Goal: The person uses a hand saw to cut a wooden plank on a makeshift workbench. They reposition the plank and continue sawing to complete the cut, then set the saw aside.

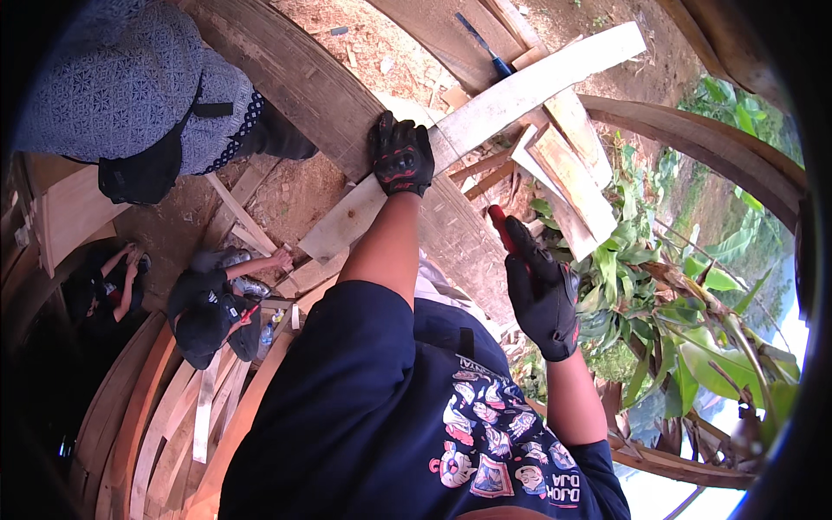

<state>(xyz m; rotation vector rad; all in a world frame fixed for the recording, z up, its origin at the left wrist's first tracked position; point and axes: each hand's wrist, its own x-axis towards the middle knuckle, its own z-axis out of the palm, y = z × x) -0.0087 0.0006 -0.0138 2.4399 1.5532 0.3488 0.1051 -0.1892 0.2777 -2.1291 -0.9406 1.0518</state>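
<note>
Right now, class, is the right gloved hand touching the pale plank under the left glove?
Apart: the head view shows a clear gap between the right gloved hand and the pale plank.

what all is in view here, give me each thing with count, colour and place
pale plank: 1, pale wood, upper middle
wide board: 1, brown, slanting from the top to the pale plank
chisel-like tool: 1, blue handle, top centre
red object: 1, red, right of centre
wood offcuts: several, pale, right of centre
curved timber: 1, brown, upper right
timbers: many, brown and tan, lower left
plants: many, green, right
patterned-shirt co-worker: 1, blue and white, upper left
dark-clothed co-workers: 2, black, lower left
T-shirt: 1, navy with prints, bottom centre
left hand: 1, black-and-red glove, on the pale plank
right hand: 1, black glove, fingers by the red object
</note>
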